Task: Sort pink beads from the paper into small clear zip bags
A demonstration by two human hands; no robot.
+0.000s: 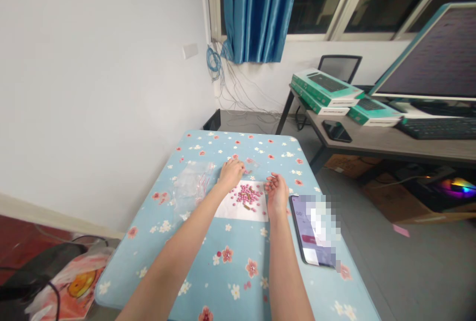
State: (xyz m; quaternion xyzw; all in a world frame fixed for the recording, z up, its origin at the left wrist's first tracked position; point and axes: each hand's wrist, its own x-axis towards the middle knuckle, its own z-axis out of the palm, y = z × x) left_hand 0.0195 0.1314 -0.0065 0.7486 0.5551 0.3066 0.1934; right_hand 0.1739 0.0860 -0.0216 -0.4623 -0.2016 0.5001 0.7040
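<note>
My left hand (231, 174) is at the far edge of a white sheet of paper (226, 209), its fingers bent together; what they hold, if anything, is hidden. Just beyond its fingertips lies a small clear plastic bag (254, 164) with a few pink and brown pieces in or beside it. A loose pile of pink pills (251, 196) mixed with several brown capsules (247, 207) covers the middle of the paper. My right hand (277, 193) rests by the paper's right edge, palm turned inward, fingers loosely curled and apart, with nothing visible in it.
Clear zip bags (191, 182) lie left of the paper. A phone (312, 231) with a lit screen lies at right on the flowered tablecloth (223, 286). Beyond stands a desk (427, 142) with green keyboard boxes (327, 88), a dark phone (336, 131) and a monitor (431, 55).
</note>
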